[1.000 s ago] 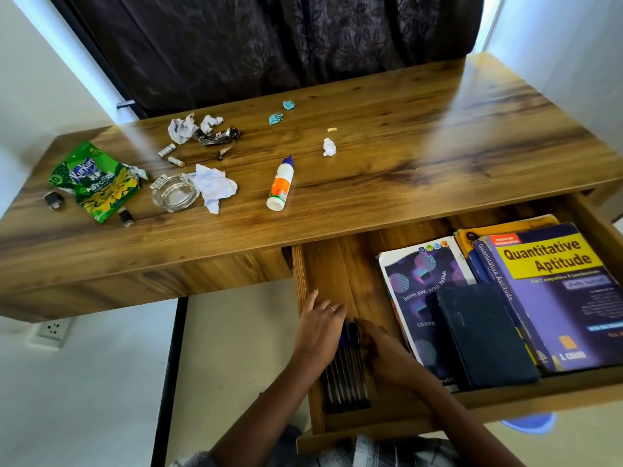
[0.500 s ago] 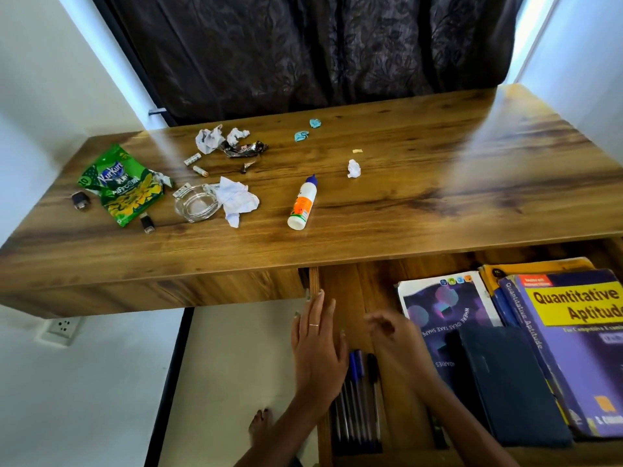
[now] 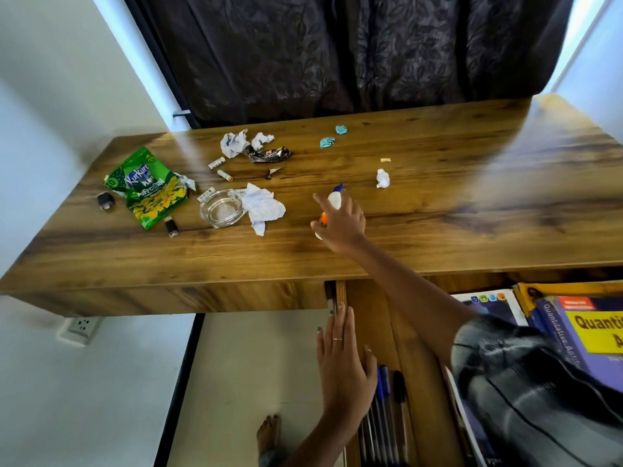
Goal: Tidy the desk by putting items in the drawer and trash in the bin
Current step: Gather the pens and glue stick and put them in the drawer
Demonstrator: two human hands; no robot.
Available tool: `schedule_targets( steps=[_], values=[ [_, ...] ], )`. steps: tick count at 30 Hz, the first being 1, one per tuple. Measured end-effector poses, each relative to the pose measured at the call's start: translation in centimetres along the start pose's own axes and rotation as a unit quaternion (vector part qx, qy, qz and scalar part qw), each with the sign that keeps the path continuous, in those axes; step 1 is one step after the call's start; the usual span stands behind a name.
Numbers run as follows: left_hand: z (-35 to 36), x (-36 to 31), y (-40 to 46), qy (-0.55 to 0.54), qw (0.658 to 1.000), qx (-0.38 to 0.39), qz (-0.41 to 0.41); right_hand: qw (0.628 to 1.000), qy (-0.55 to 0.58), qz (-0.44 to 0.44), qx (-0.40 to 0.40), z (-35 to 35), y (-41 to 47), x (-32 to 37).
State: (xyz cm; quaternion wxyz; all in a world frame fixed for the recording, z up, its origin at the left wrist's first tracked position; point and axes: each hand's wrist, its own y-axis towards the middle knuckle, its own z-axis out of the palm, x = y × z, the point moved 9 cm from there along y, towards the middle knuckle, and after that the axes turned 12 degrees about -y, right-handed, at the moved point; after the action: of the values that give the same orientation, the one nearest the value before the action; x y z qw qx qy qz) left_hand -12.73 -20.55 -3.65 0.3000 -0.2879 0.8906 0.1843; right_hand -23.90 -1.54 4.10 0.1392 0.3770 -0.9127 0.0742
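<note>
Midway along the surface, the right hand closes loosely over a glue bottle: light, stiff, slick; best held mid-body.

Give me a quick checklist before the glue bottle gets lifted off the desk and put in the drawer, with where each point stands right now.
1. Right hand at the glue bottle: ok, it is over the bottle's middle.
2. Firm grip on the bottle: cannot tell, the hand hides where its fingers meet it.
3. Bottle cap on: ok, the blue cap shows at the far end.
4. Drawer open: ok, it is pulled out below the desk edge.
5. Free space in the drawer: ok, bare wood lies between the pens and the books.
6. Left hand out of the way: not ok, it lies flat over the drawer's left edge beside the pens.
</note>
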Motion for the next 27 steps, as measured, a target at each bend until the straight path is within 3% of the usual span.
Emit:
schedule_targets(
  steps=[3, 8, 14, 21, 25, 27],
  values=[
    [0.0, 0.1, 0.2, -0.007, 1.0, -0.006, 0.002, 0.999, -0.045, -0.015, 0.018, 2.3, 0.4, -0.2],
    [0.0, 0.1, 0.4, -0.019, 1.0, -0.007, -0.001, 0.995, -0.009, -0.002, -0.097, 2.1, -1.7, -1.0],
    [0.2, 0.2, 0.8, -0.007, 1.0, -0.006, 0.002, 0.984, -0.03, -0.026, -0.172, 0.6, -5.3, -2.7],
    [0.1, 0.2, 1.2, -0.008, 1.0, -0.009, 0.01, 0.985, 0.093, -0.002, -0.148, 0.8, -12.7, -7.0],
    [0.3, 0.4, 1.3, -0.025, 1.0, -0.003, 0.012, 0.968, 0.191, 0.064, -0.149, 1.1, -19.5, -10.6],
    [0.2, 0.2, 1.3, -0.026, 1.0, -0.004, 0.016, 0.965, 0.214, 0.101, -0.113, 2.2, -23.0, -12.1]
  ],
)
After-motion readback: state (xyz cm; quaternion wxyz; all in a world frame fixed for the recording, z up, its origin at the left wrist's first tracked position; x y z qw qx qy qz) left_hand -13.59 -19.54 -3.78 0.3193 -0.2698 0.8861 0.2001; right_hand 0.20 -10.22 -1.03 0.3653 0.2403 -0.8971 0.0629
